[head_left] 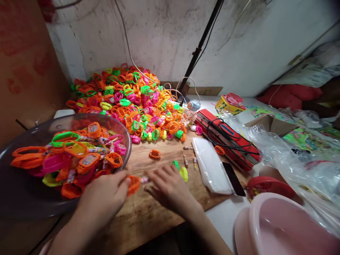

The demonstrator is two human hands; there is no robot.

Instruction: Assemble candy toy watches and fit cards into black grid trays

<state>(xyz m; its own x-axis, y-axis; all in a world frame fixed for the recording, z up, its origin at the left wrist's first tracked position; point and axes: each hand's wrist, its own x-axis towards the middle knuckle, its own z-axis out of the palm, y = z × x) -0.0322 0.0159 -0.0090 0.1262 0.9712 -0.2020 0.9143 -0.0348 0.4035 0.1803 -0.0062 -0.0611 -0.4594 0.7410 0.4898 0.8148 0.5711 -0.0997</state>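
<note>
My left hand (105,194) grips an orange toy watch (133,184) just above the wooden board (148,216). My right hand (168,186) pinches a small wrapped candy stick (144,180) that touches the orange watch. A yellow-green toy watch (183,173) and a green one (175,164) lie by my right fingertips. A dark round bowl (16,202) at my left holds several watches with candy sticks. A big heap of orange, green, pink and yellow watches (127,99) covers the far board.
A stack of clear plastic bags (209,164) lies right of my hands, a red heat sealer (228,140) with black cable beyond it. Loose candy sticks (190,161) and an orange watch (154,153) lie mid-board. A pink basin (281,226) sits front right. A black stand pole (202,42) leans at the wall.
</note>
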